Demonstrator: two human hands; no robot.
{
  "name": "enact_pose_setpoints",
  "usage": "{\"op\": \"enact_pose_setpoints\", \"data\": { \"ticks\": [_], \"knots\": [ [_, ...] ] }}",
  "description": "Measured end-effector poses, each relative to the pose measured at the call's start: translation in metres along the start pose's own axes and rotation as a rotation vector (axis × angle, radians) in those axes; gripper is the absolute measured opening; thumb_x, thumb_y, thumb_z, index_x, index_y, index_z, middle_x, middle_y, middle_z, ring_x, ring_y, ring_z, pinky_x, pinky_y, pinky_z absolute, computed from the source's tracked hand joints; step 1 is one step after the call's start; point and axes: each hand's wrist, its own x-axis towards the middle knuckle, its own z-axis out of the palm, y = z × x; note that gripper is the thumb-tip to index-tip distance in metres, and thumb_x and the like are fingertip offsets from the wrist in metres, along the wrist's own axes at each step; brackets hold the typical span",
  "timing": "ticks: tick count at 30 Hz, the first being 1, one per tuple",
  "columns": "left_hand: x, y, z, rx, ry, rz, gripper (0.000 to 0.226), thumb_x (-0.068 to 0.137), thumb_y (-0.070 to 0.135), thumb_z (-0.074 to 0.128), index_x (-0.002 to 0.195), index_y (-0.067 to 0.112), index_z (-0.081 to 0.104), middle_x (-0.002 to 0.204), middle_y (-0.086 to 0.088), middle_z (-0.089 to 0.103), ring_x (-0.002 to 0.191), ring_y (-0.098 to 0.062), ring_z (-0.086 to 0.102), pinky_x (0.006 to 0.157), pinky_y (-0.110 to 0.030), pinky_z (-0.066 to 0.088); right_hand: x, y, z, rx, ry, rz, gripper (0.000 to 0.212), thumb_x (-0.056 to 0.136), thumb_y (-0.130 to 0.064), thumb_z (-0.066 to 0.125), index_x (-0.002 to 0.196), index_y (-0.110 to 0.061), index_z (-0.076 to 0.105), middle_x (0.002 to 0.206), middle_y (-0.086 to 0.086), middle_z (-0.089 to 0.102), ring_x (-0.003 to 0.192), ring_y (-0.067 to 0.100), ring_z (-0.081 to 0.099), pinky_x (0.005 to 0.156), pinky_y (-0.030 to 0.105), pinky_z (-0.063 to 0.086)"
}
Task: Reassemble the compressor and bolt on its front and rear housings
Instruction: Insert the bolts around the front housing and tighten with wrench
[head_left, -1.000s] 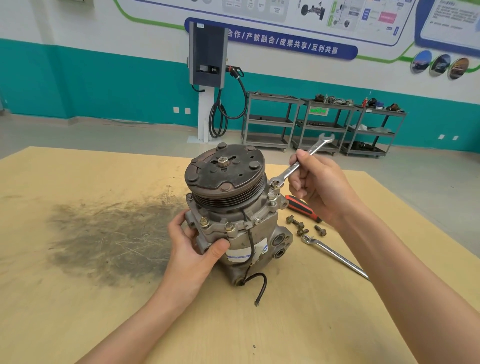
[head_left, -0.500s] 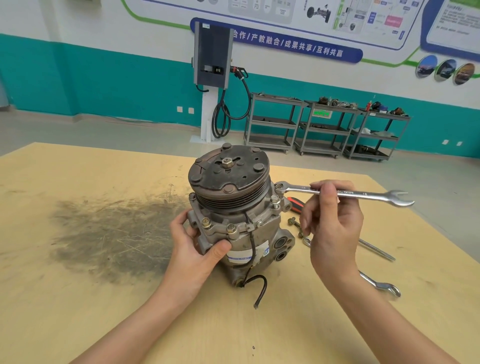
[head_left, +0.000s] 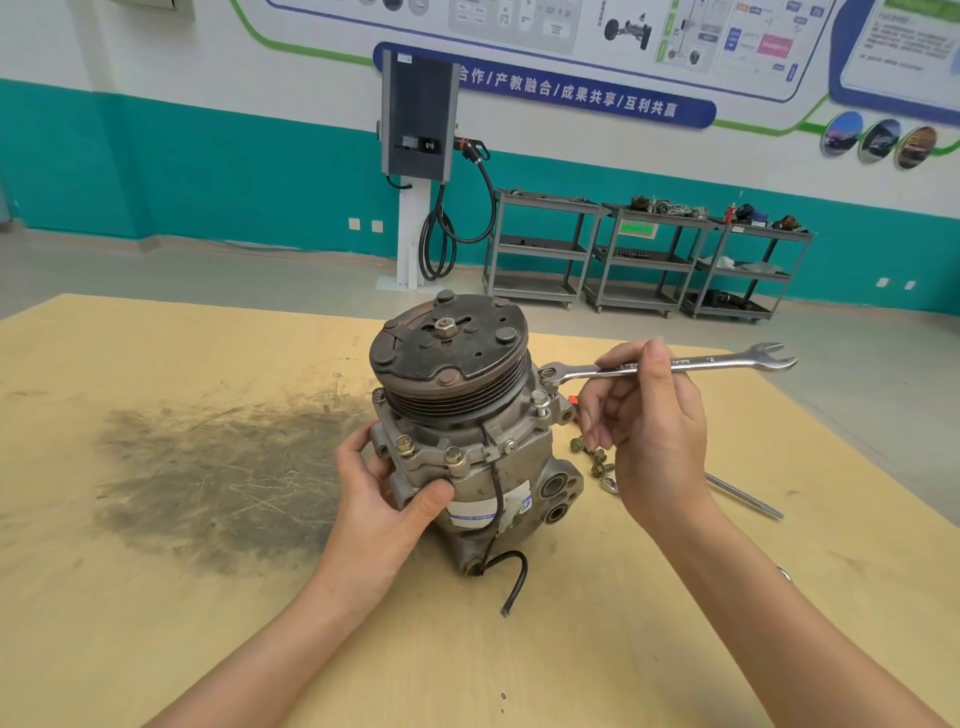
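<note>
The grey cast-metal compressor with its dark grooved pulley (head_left: 457, 415) stands upright at the centre of the pale wooden table (head_left: 156, 597), pulley face up. Your left hand (head_left: 379, 499) grips the housing flange at its 8 o'clock side, thumb pressed on the front. Your right hand (head_left: 649, 431) pinches the shaft of the bright steel combination spanner (head_left: 670, 366); its ring end sits over a flange bolt at the pulley's 3 o'clock, shaft lying level. Loose brass-coloured bolts (head_left: 592, 457) lie on the table at the compressor's 3 o'clock, beside a slim steel bar (head_left: 743, 496).
</note>
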Motion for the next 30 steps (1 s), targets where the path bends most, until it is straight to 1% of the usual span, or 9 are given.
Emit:
{"op": "enact_pose_setpoints", "data": {
  "ticks": [3, 6, 8, 12, 16, 18, 21, 26, 30],
  "knots": [
    [0.001, 0.001, 0.000, 0.004, 0.004, 0.005, 0.108, 0.034, 0.083, 0.080, 0.120, 0.039, 0.030, 0.123, 0.013, 0.057, 0.105, 0.014, 0.060, 0.081, -0.002, 0.044, 0.003, -0.002, 0.000, 0.022, 0.010, 0.059, 0.041, 0.105, -0.033, 0.026, 0.083, -0.011, 0.053, 0.049, 0.007, 0.055, 0.039, 0.017, 0.045, 0.039, 0.020, 0.032],
    [0.000, 0.003, 0.000, 0.012, 0.005, 0.004, 0.113, 0.033, 0.084, 0.079, 0.122, 0.037, 0.028, 0.124, 0.011, 0.057, 0.105, 0.015, 0.060, 0.081, -0.002, 0.044, 0.012, -0.005, -0.001, 0.047, 0.035, 0.198, 0.042, 0.106, -0.034, 0.025, 0.083, -0.011, 0.052, 0.049, 0.008, 0.055, 0.040, 0.017, 0.045, 0.040, 0.020, 0.032],
    [0.000, 0.004, 0.000, 0.013, 0.000, 0.001, 0.110, 0.032, 0.084, 0.079, 0.120, 0.039, 0.029, 0.124, 0.012, 0.056, 0.104, 0.016, 0.059, 0.080, -0.002, 0.043, 0.019, -0.006, -0.002, 0.065, 0.027, 0.304, 0.042, 0.106, -0.035, 0.025, 0.084, -0.011, 0.051, 0.048, 0.007, 0.054, 0.040, 0.017, 0.044, 0.041, 0.020, 0.033],
    [-0.003, 0.008, 0.002, 0.022, 0.010, 0.003, 0.123, 0.030, 0.086, 0.077, 0.126, 0.032, 0.023, 0.122, 0.016, 0.054, 0.102, 0.020, 0.058, 0.079, 0.001, 0.042, 0.034, -0.012, -0.004, 0.107, -0.022, 0.495, 0.038, 0.106, -0.034, 0.027, 0.085, -0.011, 0.049, 0.042, 0.003, 0.044, 0.036, 0.015, 0.035, 0.040, 0.020, 0.030],
    [-0.003, 0.011, 0.002, 0.021, 0.005, -0.007, 0.125, 0.028, 0.085, 0.077, 0.126, 0.032, 0.021, 0.122, 0.016, 0.054, 0.102, 0.020, 0.058, 0.079, 0.000, 0.042, 0.049, -0.014, 0.002, 0.047, -0.081, 0.608, 0.036, 0.106, -0.031, 0.030, 0.082, -0.012, 0.051, 0.040, -0.004, 0.035, 0.035, 0.011, 0.029, 0.039, 0.021, 0.023],
    [-0.003, 0.012, 0.003, 0.016, 0.005, -0.009, 0.126, 0.027, 0.086, 0.077, 0.126, 0.031, 0.021, 0.122, 0.017, 0.053, 0.101, 0.021, 0.057, 0.078, 0.001, 0.042, 0.050, -0.012, 0.006, 0.032, -0.070, 0.601, 0.036, 0.105, -0.032, 0.032, 0.081, -0.013, 0.051, 0.040, -0.005, 0.034, 0.036, 0.011, 0.028, 0.039, 0.021, 0.024],
    [-0.004, 0.014, 0.003, 0.031, 0.011, 0.004, 0.128, 0.028, 0.087, 0.075, 0.128, 0.029, 0.020, 0.120, 0.019, 0.050, 0.098, 0.025, 0.055, 0.076, 0.004, 0.040, 0.042, -0.005, 0.005, 0.093, -0.027, 0.487, 0.036, 0.105, -0.032, 0.033, 0.081, -0.013, 0.050, 0.041, -0.003, 0.033, 0.037, 0.012, 0.027, 0.040, 0.022, 0.023],
    [-0.004, 0.013, 0.003, 0.013, 0.001, -0.010, 0.131, 0.028, 0.085, 0.077, 0.131, 0.029, 0.018, 0.123, 0.013, 0.053, 0.102, 0.020, 0.057, 0.079, 0.000, 0.042, 0.024, -0.001, -0.004, 0.122, -0.003, 0.292, 0.033, 0.105, -0.027, 0.033, 0.084, -0.010, 0.052, 0.043, -0.001, 0.036, 0.038, 0.013, 0.027, 0.045, 0.028, 0.018],
    [-0.006, 0.016, 0.003, 0.017, 0.005, 0.002, 0.131, 0.029, 0.086, 0.076, 0.131, 0.029, 0.017, 0.120, 0.017, 0.052, 0.100, 0.025, 0.054, 0.077, 0.004, 0.040, 0.018, -0.002, -0.004, 0.111, -0.005, 0.261, 0.031, 0.105, -0.024, 0.033, 0.086, -0.010, 0.052, 0.044, 0.000, 0.037, 0.039, 0.012, 0.029, 0.045, 0.027, 0.020]
  ]
}}
